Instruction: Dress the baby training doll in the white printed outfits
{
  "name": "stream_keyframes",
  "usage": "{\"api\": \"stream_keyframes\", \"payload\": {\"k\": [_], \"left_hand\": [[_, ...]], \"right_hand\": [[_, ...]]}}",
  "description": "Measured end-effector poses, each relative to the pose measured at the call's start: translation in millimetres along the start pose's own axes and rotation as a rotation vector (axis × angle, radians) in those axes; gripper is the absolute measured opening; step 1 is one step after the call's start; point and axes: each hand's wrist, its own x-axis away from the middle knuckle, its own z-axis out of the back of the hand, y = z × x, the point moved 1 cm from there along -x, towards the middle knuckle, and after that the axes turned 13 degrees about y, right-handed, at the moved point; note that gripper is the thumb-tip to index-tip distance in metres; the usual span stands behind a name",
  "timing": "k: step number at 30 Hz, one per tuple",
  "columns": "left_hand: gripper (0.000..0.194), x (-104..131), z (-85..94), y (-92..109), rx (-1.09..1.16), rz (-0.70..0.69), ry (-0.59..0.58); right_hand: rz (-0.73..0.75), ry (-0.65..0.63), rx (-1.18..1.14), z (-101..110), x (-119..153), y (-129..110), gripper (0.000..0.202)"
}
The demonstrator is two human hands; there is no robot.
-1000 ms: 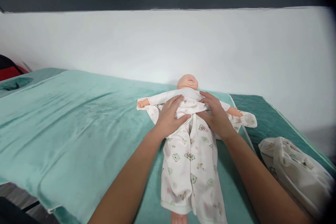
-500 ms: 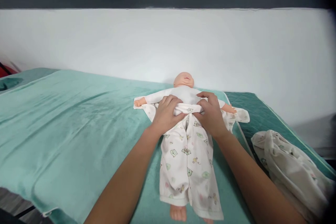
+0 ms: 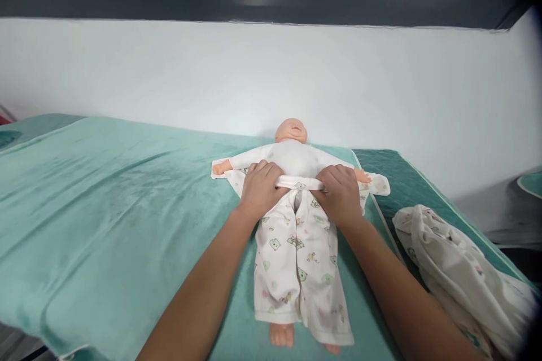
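A baby doll (image 3: 292,158) lies on its back, head away from me and arms spread wide. White baby pants (image 3: 296,259) with small green animal prints cover its legs, and the bare feet show below the cuffs. My left hand (image 3: 261,189) grips the left side of the folded waistband (image 3: 300,183), thumb pointing inward. On the other side my right hand (image 3: 340,194) has its fingers curled over the same waistband. Under the doll's arms lies a printed baby top (image 3: 376,184), its sleeves spread out; most of it is hidden by the doll and my hands.
A light green cloth (image 3: 110,208) covers the bed under the doll. To the right, a crumpled white printed garment (image 3: 457,265) rests on a darker green quilted pad (image 3: 381,166). A white wall (image 3: 169,73) stands behind, below a dark window frame (image 3: 330,0).
My right hand's fingers, raised and spread before, have closed down over the waistband. The left hand keeps its grip. The camera view has shifted slightly.
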Motion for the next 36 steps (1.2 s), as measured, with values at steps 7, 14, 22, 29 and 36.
{"api": "stream_keyframes", "payload": {"k": [7,14,22,29,36], "left_hand": [[0.015,2.6,-0.3,-1.6,0.004,0.008,0.038],[0.010,3.8,-2.4,-2.4,0.011,0.032,0.054],[0.008,3.2,-3.5,-5.4,0.095,0.061,0.126],[0.009,1.3,-3.5,-3.5,0.174,0.082,0.158],[0.012,0.7,-7.0,-2.9,0.179,0.081,0.200]], "right_hand": [[-0.025,-0.073,-0.023,20.5,12.0,-5.0,0.015],[-0.217,-0.183,-0.117,30.8,22.4,-22.9,0.014],[-0.571,-0.083,-0.532,22.2,29.4,-15.9,0.023],[-0.719,-0.020,-0.595,7.0,31.6,-2.6,0.046],[-0.509,-0.151,-0.445,-9.9,21.0,13.1,0.050]]}}
